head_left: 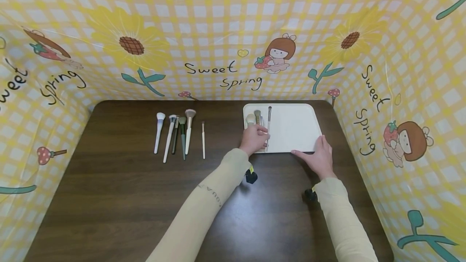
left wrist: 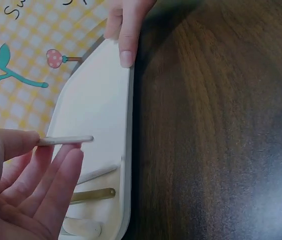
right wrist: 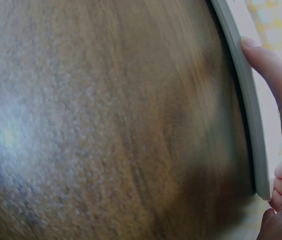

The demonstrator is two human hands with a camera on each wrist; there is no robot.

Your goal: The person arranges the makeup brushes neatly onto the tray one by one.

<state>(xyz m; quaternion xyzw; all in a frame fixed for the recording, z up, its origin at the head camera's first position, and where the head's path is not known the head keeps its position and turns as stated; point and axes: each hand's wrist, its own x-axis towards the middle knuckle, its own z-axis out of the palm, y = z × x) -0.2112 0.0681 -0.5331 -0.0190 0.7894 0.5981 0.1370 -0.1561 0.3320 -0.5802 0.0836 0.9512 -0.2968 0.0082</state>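
Over the left part of a white tray (head_left: 293,126), my left hand (head_left: 253,139) pinches a slim makeup brush (head_left: 269,118) between thumb and fingertips. The brush's pale handle (left wrist: 68,140) shows above the tray floor in the left wrist view. Beside it in the tray lie a pale-headed brush (head_left: 250,119), an olive-handled brush (left wrist: 93,195) and a thin light-handled brush (left wrist: 98,173), partly hidden by the hand. My right hand (head_left: 320,157) grips the tray's near right corner, thumb on the front rim and fingers along the right side.
Left of the tray, several makeup brushes lie on the dark wooden table (head_left: 120,197), among them a white brush (head_left: 159,132), a green brush (head_left: 183,136) and a small thin brush (head_left: 203,140). A yellow checked cloth (head_left: 204,43) stands behind the table and along its sides.
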